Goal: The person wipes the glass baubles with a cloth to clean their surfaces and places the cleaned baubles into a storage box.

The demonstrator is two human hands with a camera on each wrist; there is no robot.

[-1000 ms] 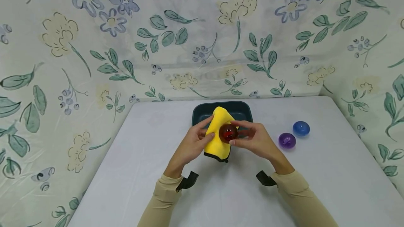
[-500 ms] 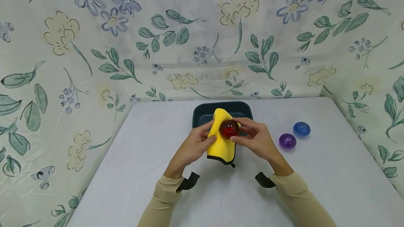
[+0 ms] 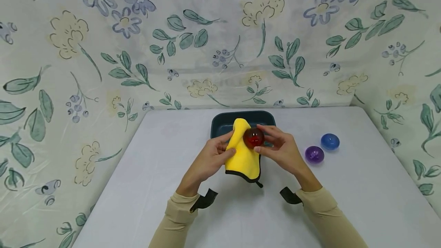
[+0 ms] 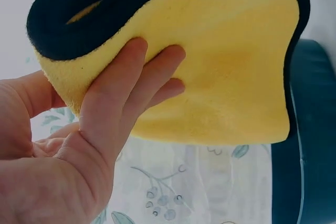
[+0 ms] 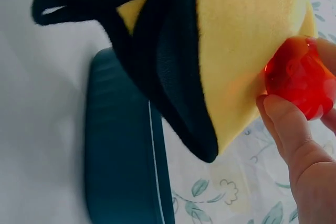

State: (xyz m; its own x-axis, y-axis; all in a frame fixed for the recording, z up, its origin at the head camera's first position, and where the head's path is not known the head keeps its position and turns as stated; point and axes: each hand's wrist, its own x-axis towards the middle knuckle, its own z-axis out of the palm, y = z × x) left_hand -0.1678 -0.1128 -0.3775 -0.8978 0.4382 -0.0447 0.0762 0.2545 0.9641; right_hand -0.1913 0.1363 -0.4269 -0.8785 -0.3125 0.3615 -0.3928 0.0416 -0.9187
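Observation:
My left hand pinches a yellow cloth with black edging, thumb in front and fingers behind. In the left wrist view, several fingers lie along the cloth's back. A small black hanging loop sticks out from one corner in the right wrist view. My right hand grips a clear red ball between thumb and fingertips, and the ball overlaps the cloth's right side. Both are held up in front of a dark teal tray, whose front is partly hidden by the cloth and hands.
To the right of my right hand, a purple ball and a blue ball lie on the white table. A floral-patterned curtain rises along the table's back edge and both sides.
The red ball has shifted slightly right and up over the cloth with my right hand. The cloth's lower part has spread to the right, bringing its corner loop into view.

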